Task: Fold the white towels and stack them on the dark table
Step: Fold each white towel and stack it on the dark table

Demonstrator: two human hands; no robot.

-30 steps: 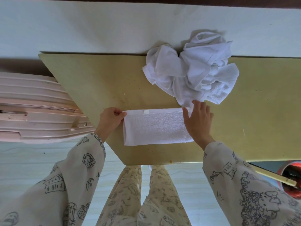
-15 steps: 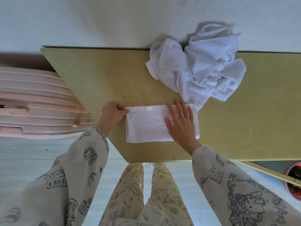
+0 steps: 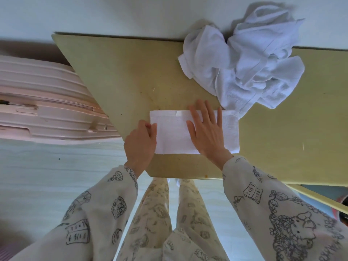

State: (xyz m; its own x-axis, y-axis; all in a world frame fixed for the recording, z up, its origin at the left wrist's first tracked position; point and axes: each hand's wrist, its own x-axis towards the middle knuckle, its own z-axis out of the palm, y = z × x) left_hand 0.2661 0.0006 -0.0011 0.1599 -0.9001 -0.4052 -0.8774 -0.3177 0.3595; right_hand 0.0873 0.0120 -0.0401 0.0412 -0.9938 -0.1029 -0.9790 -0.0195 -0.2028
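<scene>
Folded towel (image 3: 173,136): white, folded into a flat rectangle, lying near the front edge of the surface (image 3: 116,76); a small white tag shows at its far edge.
Right hand (image 3: 207,132): laid palm-down on the right half of the folded towel, fingers straight and spread, pressing it flat; nothing grasped.
Left hand (image 3: 141,144): at the towel's left edge; fingers curled, the tips on the cloth's edge. Grip on the edge appears to be a pinch.
Towel pile (image 3: 243,59): crumpled white towels heaped at the far right of the surface, the lowest corner touching the folded towel's far right corner.
Surface: yellowish-tan board, scuffed.
Suitcase (image 3: 47,102): pink, ribbed, beside the surface on the left.
</scene>
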